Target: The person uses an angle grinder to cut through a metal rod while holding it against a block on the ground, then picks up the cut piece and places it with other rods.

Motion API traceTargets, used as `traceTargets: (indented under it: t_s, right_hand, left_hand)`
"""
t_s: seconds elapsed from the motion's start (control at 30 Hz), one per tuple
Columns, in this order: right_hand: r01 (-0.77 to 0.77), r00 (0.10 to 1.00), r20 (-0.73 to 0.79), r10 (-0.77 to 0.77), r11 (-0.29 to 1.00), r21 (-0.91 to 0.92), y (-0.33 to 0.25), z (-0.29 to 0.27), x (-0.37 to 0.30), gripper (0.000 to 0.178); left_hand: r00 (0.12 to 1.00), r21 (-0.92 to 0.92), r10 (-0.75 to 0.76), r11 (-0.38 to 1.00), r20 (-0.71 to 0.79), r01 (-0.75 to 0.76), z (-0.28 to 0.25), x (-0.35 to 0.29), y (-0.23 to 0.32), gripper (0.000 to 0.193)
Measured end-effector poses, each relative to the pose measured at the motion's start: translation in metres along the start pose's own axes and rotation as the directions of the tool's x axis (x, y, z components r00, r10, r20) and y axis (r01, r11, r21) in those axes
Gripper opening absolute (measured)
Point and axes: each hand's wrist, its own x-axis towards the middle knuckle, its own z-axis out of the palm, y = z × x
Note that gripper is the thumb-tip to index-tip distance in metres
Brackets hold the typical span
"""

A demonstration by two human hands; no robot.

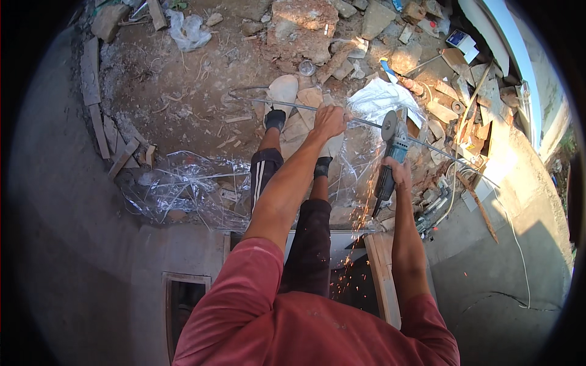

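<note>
My left hand (330, 121) is closed around a long thin metal rod (293, 105) that slants from the upper left down to the right. An angle grinder (398, 144) with a grey and teal body is gripped in my right hand (398, 171). Its round cutting disc (389, 125) meets the rod a little to the right of my left hand. Orange sparks (365, 207) stream down from the disc toward my body. The left end of the rod lies by my left shoe (283, 91).
Broken bricks and stones (302, 27) cover the far ground. White plastic sheeting (384, 97) lies behind the grinder, and crumpled clear film (195, 186) at left. Wood scraps (482, 91) are heaped at right. A pale cable (516, 244) hangs over the concrete (488, 274) at right.
</note>
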Motion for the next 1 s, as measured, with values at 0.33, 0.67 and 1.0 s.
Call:
traceTargets:
  t_s: [0.33,0.67,1.0]
  right_hand:
    - [0.04,0.999,-0.02,-0.042,0.997,-0.066,-0.003,0.003,0.003,0.013]
    - [0.023,0.999,-0.039,-0.024,0.999,-0.043,-0.004,0.002,0.003,0.019]
    - [-0.021,0.998,-0.055,0.018,0.998,-0.054,-0.004,0.003,0.001,0.015]
  left_hand:
    - [1.0,0.015,0.002,1.0,-0.017,-0.002,-0.004,0.0,-0.003,0.038]
    - [1.0,0.017,-0.01,1.0,-0.005,0.01,-0.01,-0.002,0.005,0.037]
    - [1.0,0.02,0.012,1.0,-0.016,-0.012,-0.008,0.002,0.003,0.04]
